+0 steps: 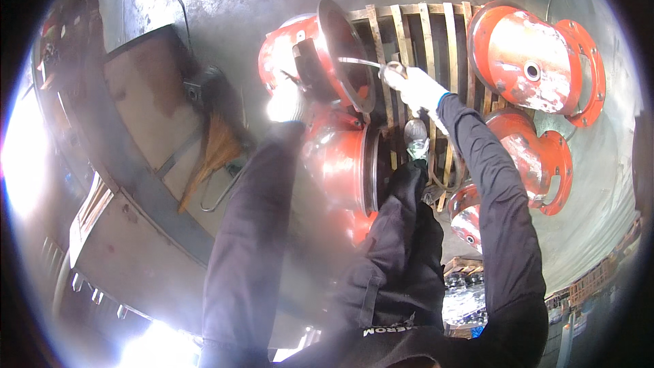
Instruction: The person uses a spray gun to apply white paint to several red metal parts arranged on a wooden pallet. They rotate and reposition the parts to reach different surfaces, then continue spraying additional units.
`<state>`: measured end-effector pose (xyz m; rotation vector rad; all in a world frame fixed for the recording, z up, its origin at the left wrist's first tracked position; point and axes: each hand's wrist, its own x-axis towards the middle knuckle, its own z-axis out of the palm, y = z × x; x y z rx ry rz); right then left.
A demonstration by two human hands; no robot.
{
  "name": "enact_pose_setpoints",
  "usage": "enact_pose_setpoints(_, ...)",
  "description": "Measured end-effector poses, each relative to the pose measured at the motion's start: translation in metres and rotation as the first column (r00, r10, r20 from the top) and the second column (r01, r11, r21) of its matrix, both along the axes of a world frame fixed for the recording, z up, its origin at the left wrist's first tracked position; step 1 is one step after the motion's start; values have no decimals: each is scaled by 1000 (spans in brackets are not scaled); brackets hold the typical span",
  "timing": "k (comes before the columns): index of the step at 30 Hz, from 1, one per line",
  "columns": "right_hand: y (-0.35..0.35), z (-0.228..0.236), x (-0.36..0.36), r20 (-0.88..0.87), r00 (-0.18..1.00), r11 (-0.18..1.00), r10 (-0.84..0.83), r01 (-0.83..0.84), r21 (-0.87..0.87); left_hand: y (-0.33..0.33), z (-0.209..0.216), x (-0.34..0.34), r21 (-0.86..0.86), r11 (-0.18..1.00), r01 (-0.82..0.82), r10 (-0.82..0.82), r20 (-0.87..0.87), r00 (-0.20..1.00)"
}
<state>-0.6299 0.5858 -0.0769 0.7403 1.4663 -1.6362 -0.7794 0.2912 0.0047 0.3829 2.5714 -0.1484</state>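
Observation:
A red flanged metal casting (276,54) lies on its side in front of me, its round dark flange (346,58) facing right. My left hand (286,103), in a white glove, is against the casting's near side, below a dark rectangular opening. Glare washes out its fingers. To the right of the flange, my right hand (421,90), also gloved, is closed on a roll of tape (393,75). From the roll a pale strip (360,62) stretches left to the flange's open face. Below sits another red casting (340,167).
Wooden pallet slats (429,41) lie beneath the castings, with my shoe (416,133) among them. More red castings stand right, one large (528,61), one smaller (528,153). At left are a broom (212,150) and a big metal panel (153,88). A cable (178,0) trails behind.

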Motion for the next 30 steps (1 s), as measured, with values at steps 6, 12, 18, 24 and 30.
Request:
enact_pose_setpoints(6, 18, 6, 0, 6, 1000, 999, 29, -29, -16, -4, -2, -1, -40, 997, 69, -68, 23, 997)
enact_pose_setpoints(12, 57, 50, 16, -57, 993, 989, 99, -105, -104, -13, -12, 0, -10, 1000, 22, -22, 0, 1000)
enact_pose_setpoints(18, 26, 42, -35, -25, 966, 965, -259, 259, 25, -9, -11, -3, -72, 997, 10, -9, 16, 1000)
enact_pose_setpoints(24, 63, 16, -29, 0, 975, 975, 221, -221, -2, -19, -10, 3, 14, 985, 174, -173, -69, 982)
enact_pose_setpoints(30, 87, 41, -6, 84, 966, 968, 245, -248, 30, -15, -12, 2, 34, 996, 88, -86, -37, 996)
